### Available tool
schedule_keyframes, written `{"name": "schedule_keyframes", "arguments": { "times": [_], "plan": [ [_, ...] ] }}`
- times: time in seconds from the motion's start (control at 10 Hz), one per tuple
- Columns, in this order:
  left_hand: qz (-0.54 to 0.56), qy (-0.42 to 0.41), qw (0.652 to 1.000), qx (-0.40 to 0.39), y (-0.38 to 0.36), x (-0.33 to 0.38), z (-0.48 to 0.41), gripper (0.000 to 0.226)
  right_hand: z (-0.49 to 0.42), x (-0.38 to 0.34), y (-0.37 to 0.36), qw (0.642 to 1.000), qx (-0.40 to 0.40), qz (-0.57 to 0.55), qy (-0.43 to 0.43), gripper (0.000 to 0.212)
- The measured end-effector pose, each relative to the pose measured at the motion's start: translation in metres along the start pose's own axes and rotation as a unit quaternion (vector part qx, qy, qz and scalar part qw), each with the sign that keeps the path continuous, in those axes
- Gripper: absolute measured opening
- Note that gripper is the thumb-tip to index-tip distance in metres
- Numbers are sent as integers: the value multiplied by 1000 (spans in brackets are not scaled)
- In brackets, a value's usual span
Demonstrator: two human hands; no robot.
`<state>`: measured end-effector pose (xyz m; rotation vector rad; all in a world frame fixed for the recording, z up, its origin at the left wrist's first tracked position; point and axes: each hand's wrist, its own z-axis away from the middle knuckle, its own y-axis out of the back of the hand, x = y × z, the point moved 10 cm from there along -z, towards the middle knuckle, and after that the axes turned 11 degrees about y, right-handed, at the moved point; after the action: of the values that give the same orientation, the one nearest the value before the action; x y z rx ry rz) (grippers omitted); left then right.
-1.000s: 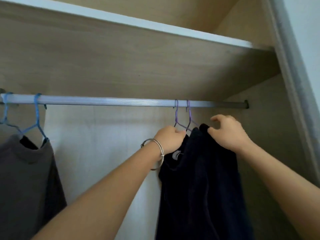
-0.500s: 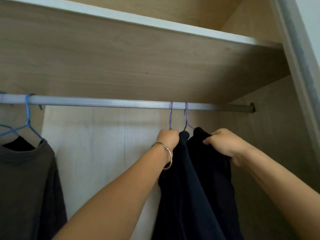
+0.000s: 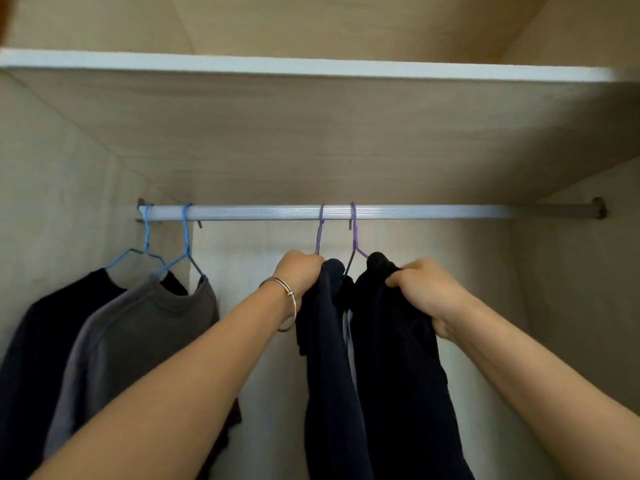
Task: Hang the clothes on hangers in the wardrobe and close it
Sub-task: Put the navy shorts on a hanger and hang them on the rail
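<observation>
Two purple wire hangers (image 3: 354, 233) hook over the metal rail (image 3: 398, 212) inside the wardrobe. A navy garment (image 3: 329, 375) hangs from the left one and a black garment (image 3: 398, 358) from the right one. My left hand (image 3: 299, 270), with a bangle on its wrist, grips the top of the navy garment just under its hanger hook. My right hand (image 3: 427, 289) grips the shoulder of the black garment. Both garments hang close together, touching.
At the rail's left end, two blue hangers (image 3: 185, 237) carry a grey sweater (image 3: 138, 334) and a black top (image 3: 41, 341) behind it. A wooden shelf (image 3: 311, 67) runs above the rail. The right wall (image 3: 588, 289) stands beyond bare rail.
The view has swung left and up, so both left-hand garments and the rail's left end show. My hands have kept their grips; the two dark garments sit slightly further apart.
</observation>
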<state>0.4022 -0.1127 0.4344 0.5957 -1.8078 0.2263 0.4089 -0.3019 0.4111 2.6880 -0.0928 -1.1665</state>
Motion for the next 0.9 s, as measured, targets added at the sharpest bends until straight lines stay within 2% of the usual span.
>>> {"name": "schedule_keyframes", "arguments": {
  "times": [0.2,0.4,0.5,0.7,0.9],
  "plan": [
    [-20,-2,999,33,72,-8,-1,13,2,-20,-61,999,-31,-27,0,11],
    [-32,7,998,49,121,-12,1,24,6,-37,-101,998,-53,-36,9,6],
    [-26,17,999,43,133,-15,0,26,8,-43,-113,997,-61,-37,10,8],
    [-55,15,997,53,145,-17,-7,31,10,-54,-130,998,-66,-19,15,29],
    [-43,2,997,59,149,-21,-9,28,14,-62,-145,995,-97,5,13,21]
  ]
}}
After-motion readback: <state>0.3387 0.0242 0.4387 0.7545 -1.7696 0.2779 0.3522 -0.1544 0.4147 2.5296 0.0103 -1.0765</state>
